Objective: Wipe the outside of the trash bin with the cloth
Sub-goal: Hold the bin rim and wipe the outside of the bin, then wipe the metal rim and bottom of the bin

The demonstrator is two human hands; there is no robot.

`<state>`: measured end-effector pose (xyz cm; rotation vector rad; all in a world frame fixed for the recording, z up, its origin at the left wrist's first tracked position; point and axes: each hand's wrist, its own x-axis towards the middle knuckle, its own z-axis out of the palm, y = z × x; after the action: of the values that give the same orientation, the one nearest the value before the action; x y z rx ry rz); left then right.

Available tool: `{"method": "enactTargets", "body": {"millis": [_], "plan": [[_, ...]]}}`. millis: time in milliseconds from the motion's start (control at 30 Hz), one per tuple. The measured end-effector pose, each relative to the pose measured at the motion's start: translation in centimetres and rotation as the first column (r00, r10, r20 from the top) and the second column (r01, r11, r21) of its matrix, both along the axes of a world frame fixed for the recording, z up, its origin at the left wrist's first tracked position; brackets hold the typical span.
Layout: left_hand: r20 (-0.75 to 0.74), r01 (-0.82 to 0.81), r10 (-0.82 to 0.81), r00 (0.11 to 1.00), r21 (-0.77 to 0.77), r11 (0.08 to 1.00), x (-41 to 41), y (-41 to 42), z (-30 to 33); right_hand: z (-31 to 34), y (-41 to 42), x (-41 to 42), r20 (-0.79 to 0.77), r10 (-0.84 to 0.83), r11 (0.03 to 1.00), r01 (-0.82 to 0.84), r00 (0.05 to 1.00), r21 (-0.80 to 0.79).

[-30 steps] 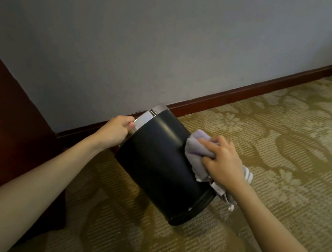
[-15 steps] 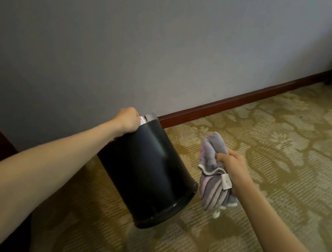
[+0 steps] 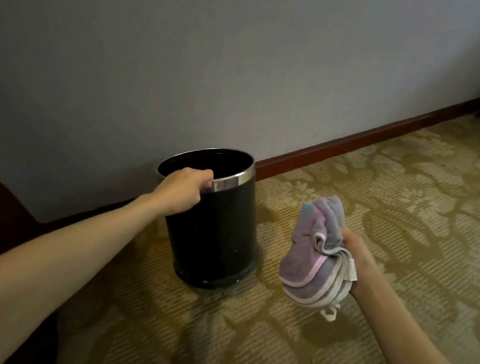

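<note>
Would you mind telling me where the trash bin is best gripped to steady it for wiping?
Probably the metal rim, from above: the trash bin stands upright with its mouth open, so fingers hook over the edge, as the left hand does.

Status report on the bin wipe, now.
Left hand gripping trash bin rim. Right hand holding cloth, clear of bin. Bin upright on carpet. Nothing obstructing.

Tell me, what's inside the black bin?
The trash bin stands upright with its mouth open. Only its dark inner wall shows, nothing on it. The bottom is hidden by the rim and the left hand.
</note>
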<state>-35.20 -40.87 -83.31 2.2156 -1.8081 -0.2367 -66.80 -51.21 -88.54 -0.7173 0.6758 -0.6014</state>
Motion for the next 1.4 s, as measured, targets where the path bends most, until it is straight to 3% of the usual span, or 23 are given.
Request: {"method": "enactTargets", "body": {"millis": [133,300,467,633,767,867,967,1033,1067,1167,1267,1333,1400], "plan": [[0.095,0.198,-0.194,0.976,-0.043,0.979,1.2,5.2,-2.0,-2.6,1.6,0.2,0.08,0.009,1.0,-0.009,0.997,0.004],[0.245,0.27,-0.246,0.938,-0.067,0.961,3.8,10.0,-3.6,-5.2,3.5,1.0,0.124,0.006,1.0,-0.007,0.992,0.007],[0.388,0.362,-0.352,0.852,0.049,0.931,6.5,12.7,-4.5,-8.2,4.4,1.6,-0.067,0.075,0.993,-0.081,0.995,-0.085],[0.468,0.357,-0.365,0.805,0.109,0.928,8.6,15.5,-4.8,-9.0,6.7,2.1,-0.168,0.133,0.986,-0.148,0.977,-0.079],[0.473,0.363,-0.379,0.796,0.129,0.923,7.9,15.9,-4.7,-8.8,8.3,3.7,-0.251,0.128,0.989,-0.143,0.959,-0.039],[0.408,0.321,-0.392,0.824,0.235,0.918,7.2,15.6,-3.3,-8.7,8.7,4.3,-0.269,0.151,0.984,-0.17,0.951,-0.049],[0.062,0.181,-0.206,0.977,0.285,0.941,5.2,14.7,-0.7,-8.6,8.8,4.0,-0.293,0.141,0.983,-0.168,0.946,-0.07],[-0.199,0.096,-0.062,0.978,0.167,0.981,2.7,13.1,0.8,-8.5,8.8,3.5,-0.274,0.122,0.988,-0.142,0.954,-0.055],[-0.246,0.047,-0.017,0.969,0.118,0.992,1.1,12.1,1.1,-8.5,8.7,3.3,-0.272,0.11,0.99,-0.128,0.956,-0.049],[-0.181,-0.044,0.08,0.98,0.193,0.98,-4.0,9.2,0.4,-8.5,8.6,2.7,-0.277,0.072,0.995,-0.088,0.958,-0.045],[-0.012,-0.137,0.146,0.989,0.279,0.95,-7.7,7.1,-1.9,-8.4,8.5,2.0,-0.274,0.046,0.997,-0.06,0.961,-0.043],[0.115,-0.231,0.209,0.971,0.227,0.946,-8.8,6.7,-3.1,-8.6,8.3,1.4,-0.284,0.039,0.997,-0.057,0.958,-0.056],[0.137,-0.271,0.251,0.958,0.155,0.95,-9.2,6.9,-3.7,-8.8,8.2,1.0,-0.303,0.033,0.996,-0.058,0.953,-0.072]]}}
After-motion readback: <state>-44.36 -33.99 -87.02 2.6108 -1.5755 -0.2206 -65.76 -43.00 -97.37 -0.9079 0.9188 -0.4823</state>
